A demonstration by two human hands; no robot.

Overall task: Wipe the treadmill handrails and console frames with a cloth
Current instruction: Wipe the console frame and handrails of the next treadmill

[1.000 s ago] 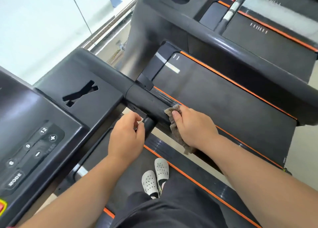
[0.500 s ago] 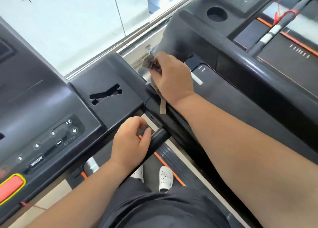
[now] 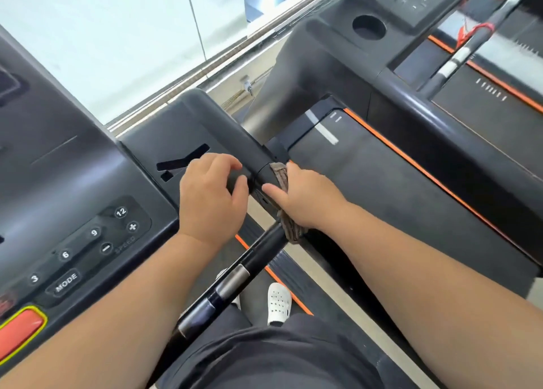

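A black treadmill handrail (image 3: 258,168) runs from the console frame (image 3: 176,133) toward me. My right hand (image 3: 305,197) presses a brown-grey cloth (image 3: 289,230) around the rail, just past the joint with the frame; the cloth hangs below the hand. My left hand (image 3: 211,200) rests on the console frame's right corner, fingers spread and curled over the edge, touching the rail's start. A thinner black grip bar (image 3: 226,286) with silver sensor bands slants below both hands.
The console panel (image 3: 88,247) with speed buttons and a red stop button (image 3: 17,333) lies at the left. A neighbouring treadmill's console with a cup hole (image 3: 368,27) and its rail (image 3: 440,118) stand to the right. A glass wall is ahead. My white shoe (image 3: 277,303) stands below.
My right hand slid the cloth back from the far end of the frame to the rail joint. My left hand left the thin grip bar and moved up onto the console frame's corner.
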